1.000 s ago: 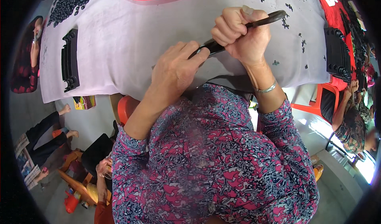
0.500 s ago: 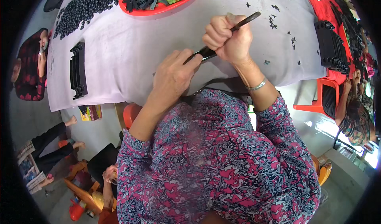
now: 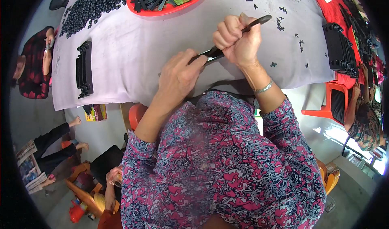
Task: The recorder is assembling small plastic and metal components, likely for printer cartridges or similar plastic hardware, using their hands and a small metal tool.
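Note:
Over the near part of the cloth, my right hand [image 3: 240, 40] is closed in a fist around a slim dark bar [image 3: 261, 20]. One end of the bar sticks out at the upper right, past my thumb. Its other end runs down to a glossy black piece [image 3: 214, 53], gripped at the left by my left hand [image 3: 178, 73]. Whether bar and piece are joined or separate I cannot tell. My left fingers cover much of the piece.
On the pale tablecloth [image 3: 133, 58] are a heap of black beads [image 3: 93, 8], a red tray [image 3: 170, 10] of black strips and yellow-green pieces, a black rack-like part [image 3: 84, 68], and scattered small black bits [image 3: 279, 24]. Stacked black parts [image 3: 341, 50] stand right. Other people sit around.
Both hands keep their grip. The table and its contents sit slightly further right in the picture, and my right fist has shifted a little to the right.

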Tool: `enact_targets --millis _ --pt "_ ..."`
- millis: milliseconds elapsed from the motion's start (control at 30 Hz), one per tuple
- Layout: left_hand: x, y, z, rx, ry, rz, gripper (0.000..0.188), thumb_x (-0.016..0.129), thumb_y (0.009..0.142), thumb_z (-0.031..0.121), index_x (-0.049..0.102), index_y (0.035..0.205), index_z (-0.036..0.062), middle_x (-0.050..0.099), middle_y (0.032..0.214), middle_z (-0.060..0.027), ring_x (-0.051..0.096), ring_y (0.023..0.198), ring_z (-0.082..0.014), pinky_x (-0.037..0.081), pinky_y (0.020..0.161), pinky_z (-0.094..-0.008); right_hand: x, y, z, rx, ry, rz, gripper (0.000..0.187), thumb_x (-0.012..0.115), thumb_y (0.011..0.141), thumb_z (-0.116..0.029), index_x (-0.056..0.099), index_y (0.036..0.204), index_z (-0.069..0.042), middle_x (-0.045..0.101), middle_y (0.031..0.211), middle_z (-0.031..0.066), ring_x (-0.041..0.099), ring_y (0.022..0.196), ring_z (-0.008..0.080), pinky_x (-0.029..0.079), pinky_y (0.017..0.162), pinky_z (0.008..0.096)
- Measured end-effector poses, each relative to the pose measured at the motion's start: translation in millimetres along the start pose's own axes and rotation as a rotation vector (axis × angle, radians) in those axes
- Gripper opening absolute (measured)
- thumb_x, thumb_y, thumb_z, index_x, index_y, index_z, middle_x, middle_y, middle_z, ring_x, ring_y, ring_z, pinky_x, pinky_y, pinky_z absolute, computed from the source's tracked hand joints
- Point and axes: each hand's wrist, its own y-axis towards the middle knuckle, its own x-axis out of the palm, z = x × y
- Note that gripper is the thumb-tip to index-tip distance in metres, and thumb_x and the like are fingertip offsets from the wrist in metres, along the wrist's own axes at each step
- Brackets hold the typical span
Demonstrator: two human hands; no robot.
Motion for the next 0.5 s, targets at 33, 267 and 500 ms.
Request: enact_targets --millis 33,267,500 --pt "-1.3 -0.3 -0.2 -0.006 -0.026 -0.003 0.027 0.074 0.077 0.002 0.067 0.103 0.0066 0.063 0.097 -0.0082 0.062 0.082 -0.0293 0.051 0.071 -0.0406 1.5 -1.0 -3.6 0.013 0.046 0.013 0.053 0.032 0.097 -0.055 0.025 0.061 -0.017 0.021 0.055 -0.0045 0.016 0.049 0.0106 0.014 0.046 0.0293" --pt "-15.0 2.3 5.4 -0.128 -0.07 -0.034 0.042 0.075 0.076 0.003 0.06 0.114 0.0042 0.061 0.099 -0.0119 0.063 0.088 -0.0346 0.05 0.075 -0.0426 -16.5 -0.6 -33.7 -0.052 0.225 -0.099 0.053 0.036 0.097 -0.055 0.03 0.061 -0.017 0.022 0.054 -0.0047 0.017 0.05 0.0108 0.014 0.047 0.029" --pt "-33.8 20.4 -2.1 -0.12 -0.022 -0.272 0.04 0.068 0.076 -0.003 0.061 0.115 0.0023 0.056 0.105 -0.0137 0.059 0.096 -0.0358 0.049 0.081 -0.0428 -24.4 -1.9 -50.9 -0.129 0.259 -0.038 0.051 0.039 0.097 -0.051 0.032 0.061 -0.016 0.022 0.055 -0.0042 0.017 0.051 0.0117 0.014 0.048 0.0306"
